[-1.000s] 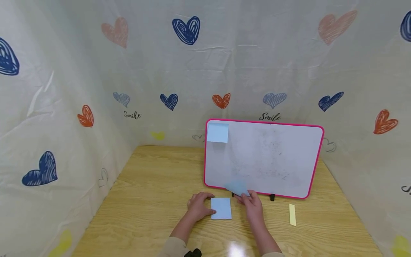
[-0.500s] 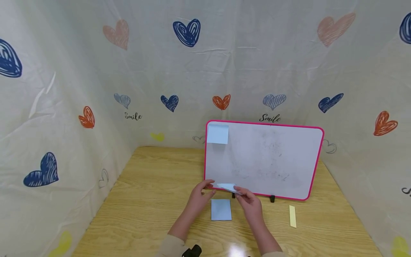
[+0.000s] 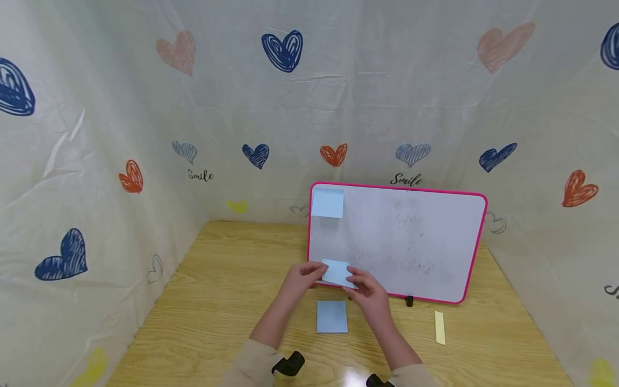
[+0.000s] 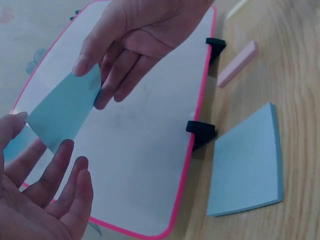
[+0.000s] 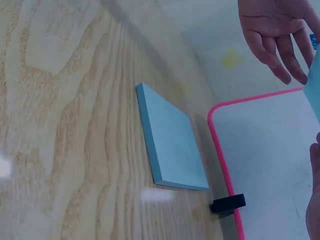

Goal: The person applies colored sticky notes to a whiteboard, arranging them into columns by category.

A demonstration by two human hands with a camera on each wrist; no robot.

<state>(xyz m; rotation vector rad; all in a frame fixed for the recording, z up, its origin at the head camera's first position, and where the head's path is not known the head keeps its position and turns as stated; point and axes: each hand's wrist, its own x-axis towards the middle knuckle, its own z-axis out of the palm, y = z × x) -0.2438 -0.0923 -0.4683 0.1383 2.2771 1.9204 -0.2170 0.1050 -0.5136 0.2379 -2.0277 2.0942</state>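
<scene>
One blue sheet (image 3: 337,272) is pinched at opposite sides by the left hand (image 3: 301,278) and right hand (image 3: 371,293), before the whiteboard (image 3: 396,242), left portion; blue pad (image 3: 332,317) lies nearer, on the tabletop (image 3: 227,279).

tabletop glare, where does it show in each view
Head view: bright patch on the tabletop, bottom edge; right wrist view: white spot at the left edge, fainter patch near the blue sticky-note pad; left wrist view: no distinct bright spot.
</scene>
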